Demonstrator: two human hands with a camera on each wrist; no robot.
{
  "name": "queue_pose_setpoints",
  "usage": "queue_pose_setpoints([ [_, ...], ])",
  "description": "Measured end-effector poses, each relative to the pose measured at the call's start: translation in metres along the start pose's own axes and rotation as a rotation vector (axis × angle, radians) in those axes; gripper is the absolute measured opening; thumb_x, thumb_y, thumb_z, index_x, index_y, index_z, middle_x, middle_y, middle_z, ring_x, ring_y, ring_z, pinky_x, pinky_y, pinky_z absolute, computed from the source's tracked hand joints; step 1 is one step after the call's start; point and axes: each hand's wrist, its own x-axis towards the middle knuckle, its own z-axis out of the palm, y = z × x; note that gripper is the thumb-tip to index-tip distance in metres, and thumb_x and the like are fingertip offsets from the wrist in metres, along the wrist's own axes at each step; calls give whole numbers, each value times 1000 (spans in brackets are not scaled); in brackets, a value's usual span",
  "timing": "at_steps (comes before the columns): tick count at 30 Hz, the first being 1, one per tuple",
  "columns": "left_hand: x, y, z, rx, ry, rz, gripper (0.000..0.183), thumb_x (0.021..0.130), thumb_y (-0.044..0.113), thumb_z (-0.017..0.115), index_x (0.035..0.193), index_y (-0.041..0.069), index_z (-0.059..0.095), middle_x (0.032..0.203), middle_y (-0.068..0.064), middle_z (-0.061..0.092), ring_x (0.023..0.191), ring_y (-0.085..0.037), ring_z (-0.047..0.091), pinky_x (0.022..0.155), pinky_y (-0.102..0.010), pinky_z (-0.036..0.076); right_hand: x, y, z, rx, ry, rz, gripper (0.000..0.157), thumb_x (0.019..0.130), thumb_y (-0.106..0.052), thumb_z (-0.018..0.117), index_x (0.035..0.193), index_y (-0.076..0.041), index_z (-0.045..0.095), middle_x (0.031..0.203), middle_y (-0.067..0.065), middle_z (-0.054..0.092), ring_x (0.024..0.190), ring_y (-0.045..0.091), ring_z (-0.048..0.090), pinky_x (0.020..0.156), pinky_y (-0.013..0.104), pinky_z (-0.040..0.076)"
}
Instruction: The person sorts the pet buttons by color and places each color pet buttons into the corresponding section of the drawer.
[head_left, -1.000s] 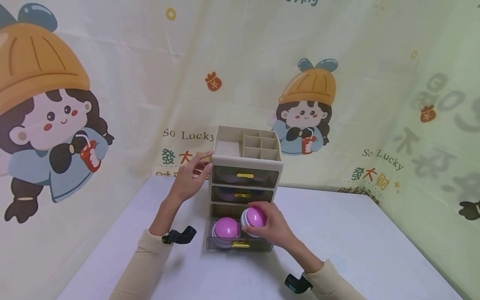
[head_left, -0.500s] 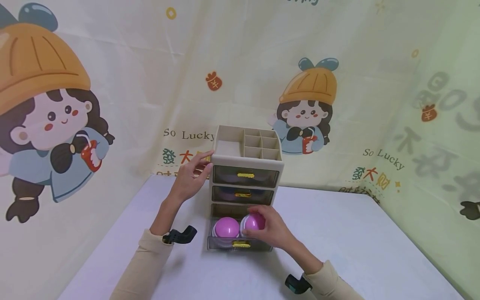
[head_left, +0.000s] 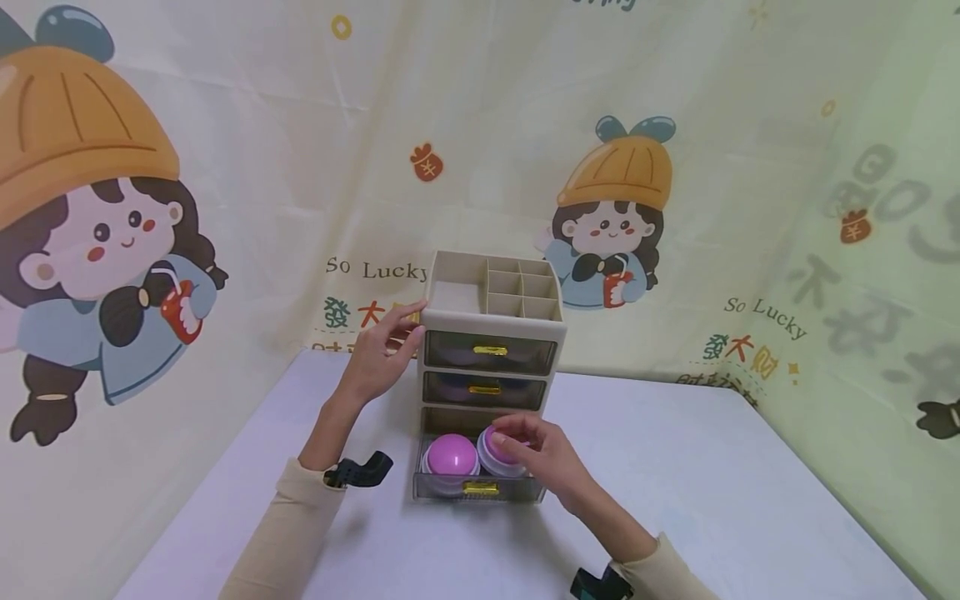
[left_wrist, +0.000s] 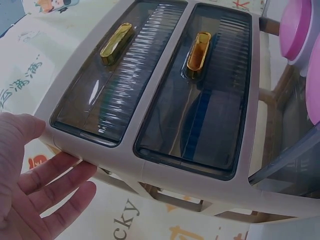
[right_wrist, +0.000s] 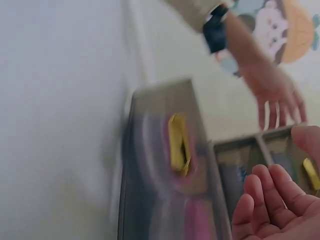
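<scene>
A beige desktop drawer organizer [head_left: 450, 319] stands on the table with its bottom drawer [head_left: 517, 492] pulled out. In that drawer sit two round white jars with domed pink tops, the left jar [head_left: 452, 456] in plain sight and the right jar [head_left: 498, 465] partly behind my fingers. My right hand [head_left: 553, 458] hovers at the right jar with loosely bent fingers; the right wrist view shows nothing between thumb and fingers. My left hand [left_wrist: 55, 185] rests against the organizer's upper left side, thumb at the front corner, fingers fairly straight along the side.
Two shut smoky drawers with gold handles, the top drawer [head_left: 517, 354] and the middle drawer [head_left: 450, 389], sit above the pulled-out one. The organizer's top has open compartments [head_left: 522, 287]. A printed cloth [head_left: 487, 100] hangs behind the white table [head_left: 675, 483].
The right jar has gone down into the bottom drawer beside the left one. My right hand has let go of it and drawn slightly back. The left hand stays put.
</scene>
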Motion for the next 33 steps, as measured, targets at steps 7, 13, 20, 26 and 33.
queue_pose_setpoints([
  [7,0,0,0,3,2,5,41,101,17,64,143,14,59,108,-15,75,89,-26,73,79,-43,59,-13,-12,6,124,-86,41,40,97,-29,72,125,-1,67,117,11,71,103,19,64,93,36,52],
  [13,0,-1,0,11,3,7,42,101,16,64,143,14,59,108,-15,75,88,-25,72,78,-42,59,-23,-9,15,111,-154,25,40,96,-27,73,124,1,68,116,12,72,103,23,67,90,30,54],
  [20,1,0,-1,14,3,4,41,102,18,64,143,17,59,108,-15,75,87,-25,72,79,-43,59,-37,-7,24,113,-245,34,33,98,-27,71,121,-4,71,117,16,73,105,26,67,90,29,54],
  [26,1,0,-1,9,0,1,42,102,17,64,143,15,59,108,-14,75,88,-25,72,79,-42,59,-43,0,30,121,-265,66,31,98,-26,71,120,-5,71,117,11,73,101,19,66,86,27,55],
  [33,1,0,-1,3,-1,7,41,102,17,64,143,15,59,107,-14,75,88,-25,72,79,-42,59,-48,12,35,208,-320,69,33,99,-21,69,121,3,69,113,9,73,98,15,67,87,27,55],
])
